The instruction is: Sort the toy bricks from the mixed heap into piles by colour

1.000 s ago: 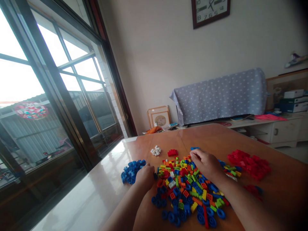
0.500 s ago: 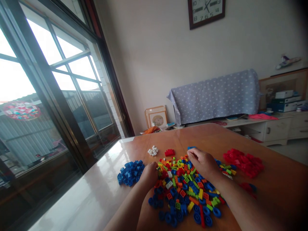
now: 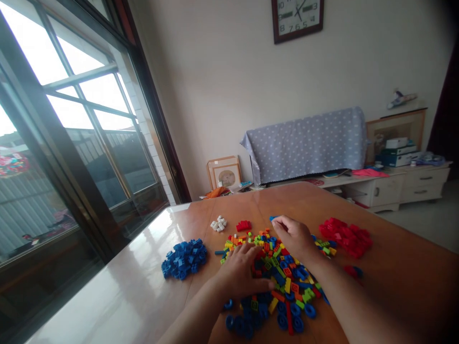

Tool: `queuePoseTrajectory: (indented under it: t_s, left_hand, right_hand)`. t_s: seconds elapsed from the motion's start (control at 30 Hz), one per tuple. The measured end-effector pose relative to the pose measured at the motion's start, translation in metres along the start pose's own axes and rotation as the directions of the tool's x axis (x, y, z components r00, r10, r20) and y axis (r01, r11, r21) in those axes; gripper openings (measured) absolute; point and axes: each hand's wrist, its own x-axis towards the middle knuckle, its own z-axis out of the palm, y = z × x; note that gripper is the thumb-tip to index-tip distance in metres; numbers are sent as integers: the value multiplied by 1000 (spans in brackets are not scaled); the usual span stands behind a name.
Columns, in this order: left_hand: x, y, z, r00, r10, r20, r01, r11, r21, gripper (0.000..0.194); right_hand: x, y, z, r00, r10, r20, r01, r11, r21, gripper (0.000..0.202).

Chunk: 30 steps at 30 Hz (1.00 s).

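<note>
Mixed toy bricks (image 3: 287, 272) lie in a loose heap on the wooden table (image 3: 229, 203). Over the heap's left part, my left hand (image 3: 244, 270) has its fingers spread, palm down, with nothing seen in it. My right hand (image 3: 294, 235) is closed at the heap's far edge, its fingertips at a blue piece (image 3: 273, 218); whether it grips that piece is unclear. A pile of blue bricks (image 3: 184, 259) sits left of my left hand. Beyond the heap are small white pieces (image 3: 218, 223) and a few red bricks (image 3: 244, 225).
A pile of red pieces (image 3: 346, 236) lies to the right, with another red piece (image 3: 350, 271) nearer, partly behind my right forearm. Past the table stand a low white cabinet (image 3: 387, 191) and a cloth-covered object (image 3: 304, 145). Glass windows are at the left.
My left hand has opened from a closed pose and moved right over the heap. My right hand stays closed near the far blue piece. The camera view has shifted slightly right.
</note>
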Motion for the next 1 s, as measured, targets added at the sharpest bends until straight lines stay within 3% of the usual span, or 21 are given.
queuePoseTrajectory:
  t_s: [0.1, 0.27, 0.47, 0.7, 1.0]
  left_hand:
    - [7, 3, 8, 1000, 2, 27, -3, 999, 32, 82]
    - [24, -4, 16, 999, -30, -32, 33, 996, 89, 52]
    - [43, -7, 19, 997, 6, -81, -3, 999, 39, 19]
    - [54, 11, 17, 989, -16, -147, 39, 987, 154, 24]
    - [70, 58, 30, 985, 150, -89, -130, 972, 194, 32]
  right_hand:
    - [0, 0, 1, 1000, 16, 4, -16, 1000, 0, 28]
    - [2, 1, 1, 1000, 18, -15, -18, 1000, 24, 26]
    - [5, 5, -3, 998, 32, -53, -29, 997, 66, 28]
    - [8, 5, -8, 995, 74, -63, -69, 995, 76, 30]
    - [7, 9, -6, 996, 74, -51, -71, 996, 58, 31]
